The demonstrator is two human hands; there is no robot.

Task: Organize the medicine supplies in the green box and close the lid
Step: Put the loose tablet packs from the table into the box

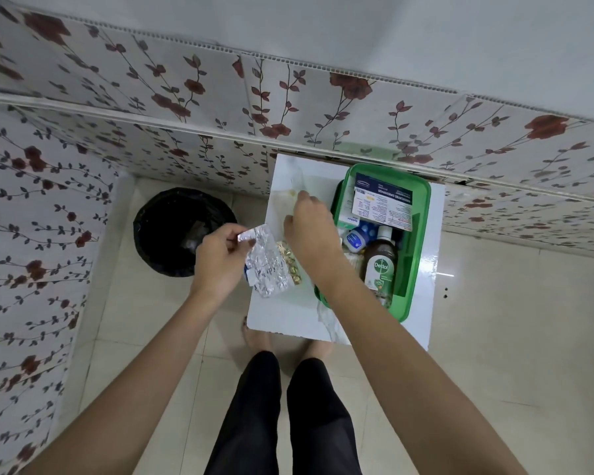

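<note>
Bottles and a carton already fill the green box (422, 214) at the table's (422, 320) far right edge, lid off, while left hand (216, 258) pinches foil blister strips (264, 265) beside it and right hand (307, 224) hovers empty, loosely curled

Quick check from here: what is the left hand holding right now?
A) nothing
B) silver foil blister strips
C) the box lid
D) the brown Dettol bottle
B: the left hand pinches silver foil blister strips over the table's left edge, while the Dettol bottle stands in the green box.
</note>
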